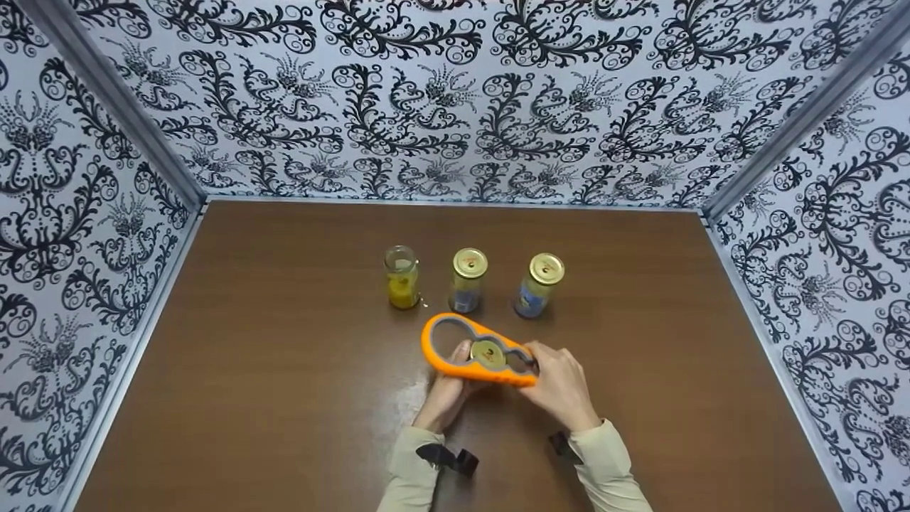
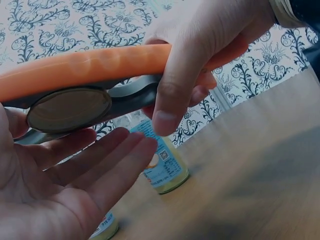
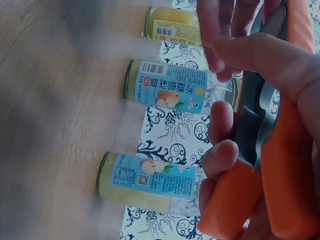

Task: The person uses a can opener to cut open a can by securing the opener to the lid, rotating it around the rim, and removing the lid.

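Right fingers clamp the orange jar opener point(image 1: 487, 375) in the right hand point(image 1: 565, 380); left hand's point(image 2: 65, 192) straight, spread fingers lie beneath. Seemingly freeing the gold lid point(image 1: 488, 353), lodged inside beside the left thumb point(image 1: 463, 350), calls for a steady push.

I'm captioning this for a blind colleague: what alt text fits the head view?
A right hand grips an orange jar opener with a gold lid at its center, the left hand beneath. Beyond, three glass jars stand on a brown table, the leftmost lidless.
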Tool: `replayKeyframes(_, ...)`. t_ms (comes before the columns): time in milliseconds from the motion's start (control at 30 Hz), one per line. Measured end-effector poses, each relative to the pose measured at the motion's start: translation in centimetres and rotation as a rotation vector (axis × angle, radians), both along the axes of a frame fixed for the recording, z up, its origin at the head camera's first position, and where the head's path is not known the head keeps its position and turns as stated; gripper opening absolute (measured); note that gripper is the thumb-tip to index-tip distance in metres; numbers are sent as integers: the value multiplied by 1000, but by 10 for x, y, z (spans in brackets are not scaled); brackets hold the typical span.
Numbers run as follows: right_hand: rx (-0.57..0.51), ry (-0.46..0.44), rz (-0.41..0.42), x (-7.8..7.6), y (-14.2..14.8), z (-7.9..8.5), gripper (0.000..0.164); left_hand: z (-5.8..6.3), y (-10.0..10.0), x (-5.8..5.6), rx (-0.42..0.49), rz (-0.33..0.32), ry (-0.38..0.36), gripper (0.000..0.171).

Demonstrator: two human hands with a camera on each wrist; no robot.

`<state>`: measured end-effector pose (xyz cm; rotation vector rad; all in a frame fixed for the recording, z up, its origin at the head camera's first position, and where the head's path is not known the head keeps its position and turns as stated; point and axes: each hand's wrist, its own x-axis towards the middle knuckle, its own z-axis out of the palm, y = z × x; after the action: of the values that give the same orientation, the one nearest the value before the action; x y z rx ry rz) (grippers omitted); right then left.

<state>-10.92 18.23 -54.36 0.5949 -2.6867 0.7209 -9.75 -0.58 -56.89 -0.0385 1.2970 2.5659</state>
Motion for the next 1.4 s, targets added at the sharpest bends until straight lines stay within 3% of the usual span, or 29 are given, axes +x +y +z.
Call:
replayKeyframes(167,0,-19,-18,2,-2,-2,39,0,0,1,37,-8,-2,39)
replayKeyframes(433,-17,-39,-9,4,-4,-3,43,-3,0,2,163,-33,7,64)
replayKeyframes(700,-36,-52,-5,4,-4,-3,41,-2,1,4,186,-38,-12,67)
replayKeyframes(967,-43,-20,-3,3,-3,-4,44,-4,0,2,142,-25,14,53)
replayKeyframes(1167,-52,49,-3,2,-2,-6,43,-5,-4,-1,13,-25,38,51)
replayKeyframes(1400,-56,60,-34,2,5,-8,41,-8,-13,-3,-121,20,35,45)
